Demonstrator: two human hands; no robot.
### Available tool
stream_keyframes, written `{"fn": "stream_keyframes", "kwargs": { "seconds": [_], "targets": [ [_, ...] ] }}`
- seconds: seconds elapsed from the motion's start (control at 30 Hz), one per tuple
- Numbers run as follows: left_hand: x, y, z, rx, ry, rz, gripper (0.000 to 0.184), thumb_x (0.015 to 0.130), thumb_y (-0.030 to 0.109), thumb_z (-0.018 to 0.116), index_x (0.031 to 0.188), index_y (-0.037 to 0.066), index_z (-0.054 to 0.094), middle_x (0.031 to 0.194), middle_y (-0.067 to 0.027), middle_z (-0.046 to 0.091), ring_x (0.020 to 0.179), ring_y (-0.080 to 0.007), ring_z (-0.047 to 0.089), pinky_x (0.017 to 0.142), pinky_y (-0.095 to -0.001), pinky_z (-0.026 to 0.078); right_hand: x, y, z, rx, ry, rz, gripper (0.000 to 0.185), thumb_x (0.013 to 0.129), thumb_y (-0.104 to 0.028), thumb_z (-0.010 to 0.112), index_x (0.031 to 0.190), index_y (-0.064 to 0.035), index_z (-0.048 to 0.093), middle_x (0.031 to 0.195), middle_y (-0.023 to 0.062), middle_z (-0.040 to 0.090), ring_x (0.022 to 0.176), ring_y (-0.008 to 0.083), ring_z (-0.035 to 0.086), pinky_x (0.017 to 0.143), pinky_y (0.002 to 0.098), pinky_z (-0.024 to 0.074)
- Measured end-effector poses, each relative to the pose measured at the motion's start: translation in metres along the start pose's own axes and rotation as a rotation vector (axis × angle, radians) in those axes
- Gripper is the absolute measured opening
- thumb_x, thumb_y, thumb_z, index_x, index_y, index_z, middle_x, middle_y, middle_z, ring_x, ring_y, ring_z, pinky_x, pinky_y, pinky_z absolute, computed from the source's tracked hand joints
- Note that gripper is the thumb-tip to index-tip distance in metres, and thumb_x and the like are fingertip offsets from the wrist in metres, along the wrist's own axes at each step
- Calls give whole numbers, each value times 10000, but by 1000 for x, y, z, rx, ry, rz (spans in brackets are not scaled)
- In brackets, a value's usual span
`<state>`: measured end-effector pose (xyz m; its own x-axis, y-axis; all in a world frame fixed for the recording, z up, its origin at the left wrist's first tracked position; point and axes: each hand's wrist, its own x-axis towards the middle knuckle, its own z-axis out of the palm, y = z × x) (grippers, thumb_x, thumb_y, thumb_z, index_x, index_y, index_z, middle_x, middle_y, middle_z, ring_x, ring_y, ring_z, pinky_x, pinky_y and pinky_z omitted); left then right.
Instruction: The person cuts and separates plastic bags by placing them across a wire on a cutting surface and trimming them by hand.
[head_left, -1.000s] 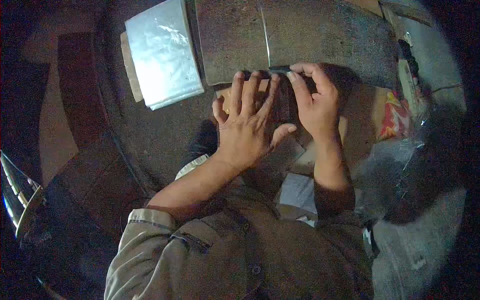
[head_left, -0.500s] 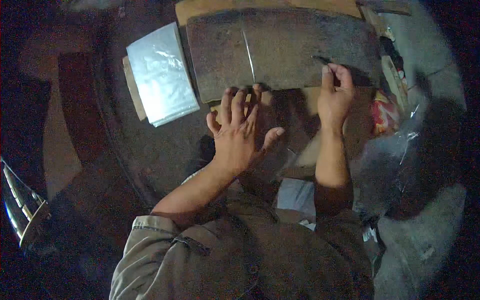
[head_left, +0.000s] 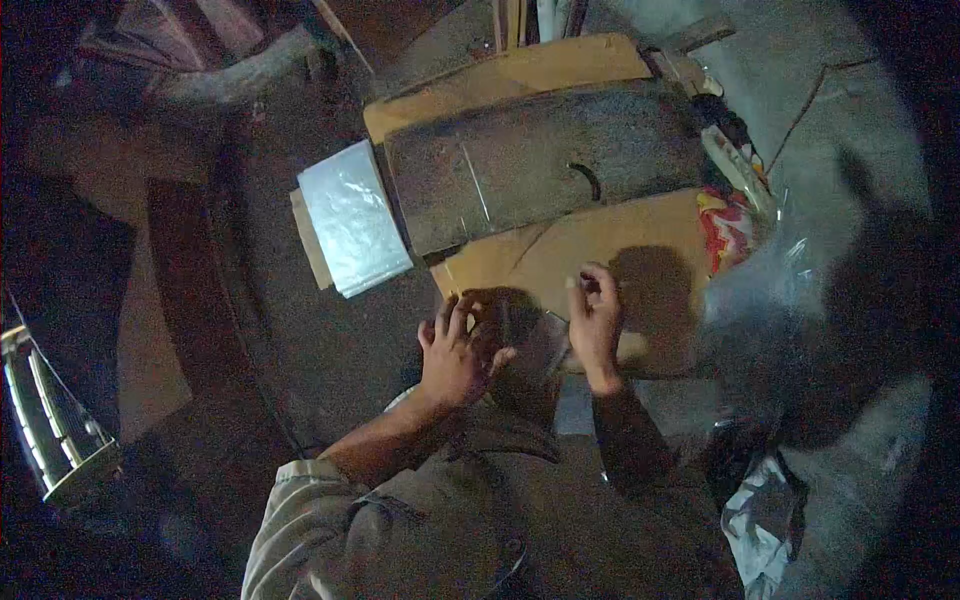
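My left hand [head_left: 455,355] is low over the near edge of the cardboard [head_left: 650,225], its fingers spread and nothing visible in them. To its right, my right hand [head_left: 597,325] is raised over the cardboard with fingers loosely curled, a gap beside the thumb, and no object seen in it. Beyond both hands lies a dark worn board [head_left: 540,140] on the cardboard. A small dark curved piece [head_left: 585,180] rests on that board, its kind unclear. A thin pale strip [head_left: 475,182] runs across the board's left part.
On the left lies a stack of clear plastic sheets or bags [head_left: 355,225]. A red and yellow packet [head_left: 725,230] sits at the cardboard's right edge, with clear plastic [head_left: 770,285] near it. White crumpled material [head_left: 760,520] is at lower right.
Both hands have drawn back from the board toward my body. The dark curved piece, by my right fingers before, now lies apart from them. The view has shifted, showing more beyond the board.
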<state>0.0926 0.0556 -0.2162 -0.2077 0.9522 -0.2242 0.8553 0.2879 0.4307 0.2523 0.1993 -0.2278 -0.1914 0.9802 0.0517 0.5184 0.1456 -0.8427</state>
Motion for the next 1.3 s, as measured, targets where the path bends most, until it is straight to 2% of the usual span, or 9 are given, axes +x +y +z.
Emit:
{"fn": "stream_keyframes", "kwargs": {
  "seconds": [0.07, 0.3, 0.47, 0.73, 0.93, 1.03, 1.13, 1.23, 1.3],
  "targets": [
    [-11, -3, -4, -29, 3, 19, 628, 812, 555, 546, 1273, 135, 481, 1375, -141, 335, 1291, -355, 264, 975, -586, 230, -15, -11, -1, 173, -128, 228, 245, 869, -200, 625, 1035, -36, 550, 899, 84, 587, 788, 139, 557, 699, 267, 452],
    [-14, -7, -26, -167, 49, 135, 529, 844, 459, 556, 1163, 38, 551, 1202, -166, 478, 1084, -360, 424, 878, -498, 329, -2, -34, 28, 518, -218, 208, 291, 918, -263, 572, 1080, -25, 530, 940, 14, 538, 838, 86, 477, 741, 272, 398],
    [-3, -17, -40, -393, -105, 144, 483, 832, 361, 614, 1190, 50, 524, 1218, -165, 487, 1154, -365, 418, 950, -518, 331, 17, -85, 48, 582, -207, 559, 331, 836, -395, 652, 946, -91, 582, 707, -55, 444, 537, 40, 357, 469, 217, 273],
    [10, -33, -78, -784, -280, 51, 486, 919, 442, 471, 1081, -1, 589, 1118, -215, 549, 1095, -382, 496, 971, -485, 335, 33, -50, 100, 604, -193, 746, 383, 806, -503, 642, 852, -127, 584, 616, -59, 457, 435, 46, 334, 382, 238, 245],
    [20, -48, -92, -893, -441, -41, 539, 937, 489, 431, 1172, 16, 536, 1070, -153, 599, 981, -257, 563, 928, -366, 402, 28, -81, 82, 287, -370, 797, 311, 893, -397, 565, 731, -131, 548, 593, -47, 454, 452, 60, 371, 438, 227, 271],
    [26, -50, -124, -956, -648, -114, 612, 944, 539, 346, 1249, 30, 497, 1150, -156, 572, 1047, -242, 538, 942, -360, 391, 19, -130, 61, 711, -418, 649, 301, 896, -383, 558, 794, -100, 551, 644, -32, 500, 525, 53, 427, 474, 216, 294],
    [30, -56, -128, -1144, -685, -202, 623, 947, 500, 388, 1317, 1, 421, 1325, -121, 472, 1226, -251, 422, 1039, -342, 296, 8, -127, 63, 665, -292, 574, 189, 903, -257, 570, 865, -73, 547, 724, -16, 530, 616, 58, 466, 523, 217, 340],
    [32, -68, -96, -1536, -593, -6, 646, 943, 511, 382, 1362, 20, 365, 1388, -91, 393, 1280, -238, 348, 1072, -350, 250, -4, -117, 52, 452, -307, 592, 81, 907, -134, 555, 917, -54, 555, 745, -14, 522, 602, 72, 462, 519, 234, 358],
    [33, -66, -107, -2055, -681, -67, 661, 936, 509, 400, 1390, 36, 322, 1404, -106, 368, 1294, -246, 327, 1085, -367, 228, -8, -122, 47, 793, -334, 593, 99, 917, -121, 526, 924, -29, 560, 738, -4, 536, 560, 79, 452, 492, 234, 346]
  ]
}}
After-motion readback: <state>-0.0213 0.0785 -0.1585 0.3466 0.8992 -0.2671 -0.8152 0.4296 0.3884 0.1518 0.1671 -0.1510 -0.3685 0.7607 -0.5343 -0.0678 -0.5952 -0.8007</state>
